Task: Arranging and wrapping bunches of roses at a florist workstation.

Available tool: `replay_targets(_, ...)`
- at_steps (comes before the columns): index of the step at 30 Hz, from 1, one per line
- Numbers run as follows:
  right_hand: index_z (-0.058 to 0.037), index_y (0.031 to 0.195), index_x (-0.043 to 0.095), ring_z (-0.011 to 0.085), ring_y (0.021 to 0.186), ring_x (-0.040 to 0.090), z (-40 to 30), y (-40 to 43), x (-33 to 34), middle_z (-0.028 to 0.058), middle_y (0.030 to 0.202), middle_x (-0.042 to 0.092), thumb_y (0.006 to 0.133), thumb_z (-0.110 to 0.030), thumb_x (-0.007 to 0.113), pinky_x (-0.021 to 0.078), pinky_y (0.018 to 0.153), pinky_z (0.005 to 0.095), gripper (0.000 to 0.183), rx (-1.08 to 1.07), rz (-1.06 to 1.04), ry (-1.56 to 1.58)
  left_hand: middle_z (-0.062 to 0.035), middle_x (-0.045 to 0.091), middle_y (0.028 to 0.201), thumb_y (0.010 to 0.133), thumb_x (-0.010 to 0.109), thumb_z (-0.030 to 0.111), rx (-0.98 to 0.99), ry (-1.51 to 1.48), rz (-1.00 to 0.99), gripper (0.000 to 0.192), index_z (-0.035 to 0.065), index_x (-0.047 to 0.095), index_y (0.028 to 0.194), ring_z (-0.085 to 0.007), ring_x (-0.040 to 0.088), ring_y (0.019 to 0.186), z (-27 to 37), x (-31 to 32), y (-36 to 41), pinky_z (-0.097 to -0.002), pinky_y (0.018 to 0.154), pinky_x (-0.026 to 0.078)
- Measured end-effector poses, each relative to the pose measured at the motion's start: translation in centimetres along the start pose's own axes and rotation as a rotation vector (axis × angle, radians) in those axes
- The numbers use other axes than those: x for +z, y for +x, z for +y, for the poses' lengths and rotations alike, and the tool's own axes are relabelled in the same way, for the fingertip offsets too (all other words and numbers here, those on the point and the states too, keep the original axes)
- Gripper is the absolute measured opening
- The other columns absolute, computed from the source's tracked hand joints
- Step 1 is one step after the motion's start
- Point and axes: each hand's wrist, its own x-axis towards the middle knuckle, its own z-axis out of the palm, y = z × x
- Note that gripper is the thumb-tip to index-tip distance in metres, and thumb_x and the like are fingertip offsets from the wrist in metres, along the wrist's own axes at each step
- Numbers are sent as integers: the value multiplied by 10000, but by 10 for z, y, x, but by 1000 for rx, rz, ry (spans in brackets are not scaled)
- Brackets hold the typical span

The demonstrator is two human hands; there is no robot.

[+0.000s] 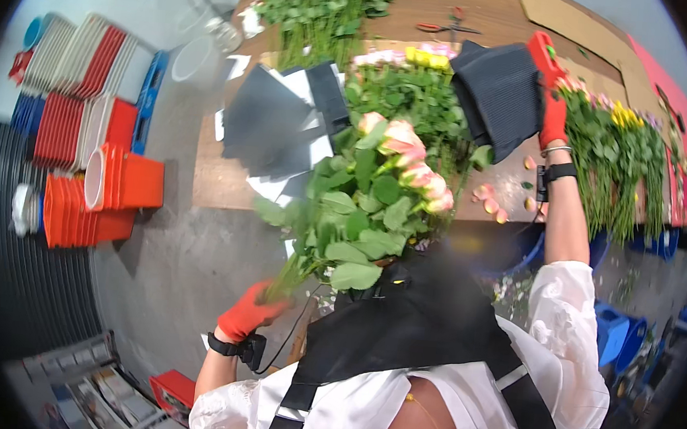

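My left hand (254, 310), in a red glove, is closed around the stems of a bunch of pink roses (375, 199), whose heads point up and to the right over the table edge. My right hand (554, 110), gloved in red too, reaches over the table to a red tool (540, 54) with a green part; its fingers are partly hidden, so its hold is unclear. Just left of that hand lies a stack of dark ribbed wrapping sheets (498, 93). More dark sheets (272, 118) and white paper lie on the table's left side.
Red-handled scissors (449, 28) lie at the back of the wooden table (224, 190). Flower bunches (414, 87) rest mid-table, with others at the back left (323, 13) and right (615, 145). Loose petals (490, 205) lie near the edge. Orange buckets (134, 177) stand left; blue tubs (510, 252) sit below.
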Motion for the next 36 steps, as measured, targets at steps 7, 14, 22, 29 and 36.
replay_targets(7, -19, 1000, 721, 327, 722, 656, -59, -38, 239, 224, 766, 666, 935, -472, 648, 479, 642, 416, 464, -59, -181, -102, 42, 539, 690, 901, 704, 128, 235, -269, 480, 182, 58, 648, 1059, -64, 456, 543, -97, -35, -6, -248, 488, 342)
replay_targets(14, 29, 1034, 637, 323, 907, 678, -120, -149, 425, 190, 939, 699, 780, -539, 779, 537, 804, 419, 638, 44, -494, -203, -7, 594, 753, 889, 672, 113, 376, -277, 576, 292, 10, 621, 1157, -93, 530, 590, -154, -46, 12, -256, 533, 426)
replay_targets(22, -23, 1361, 524, 406, 1184, 575, -91, -173, 418, 239, 1301, 592, 770, -616, 748, 470, 984, 503, 867, -236, -295, -627, -36, 643, 921, 885, 700, 96, 310, -496, 593, 336, 45, 577, 1193, -120, 602, 764, -172, -34, 47, -280, 648, 506)
replay_targets(29, -34, 1258, 604, 383, 1173, 543, -19, -130, 235, 198, 1203, 620, 850, -312, 738, 412, 1018, 492, 512, -521, 208, -333, -33, 584, 756, 932, 604, 57, 357, -288, 626, 208, 57, 579, 1139, -133, 534, 567, -163, -32, 108, -278, 503, 435)
replay_targets(36, 48, 1251, 574, 460, 1097, 619, 136, -71, 93, 290, 1168, 648, 817, -410, 755, 502, 932, 486, 656, 369, 87, -556, -36, 579, 742, 955, 601, 91, 287, -378, 406, 169, 37, 581, 1113, -130, 526, 547, -111, -9, 119, -270, 487, 422)
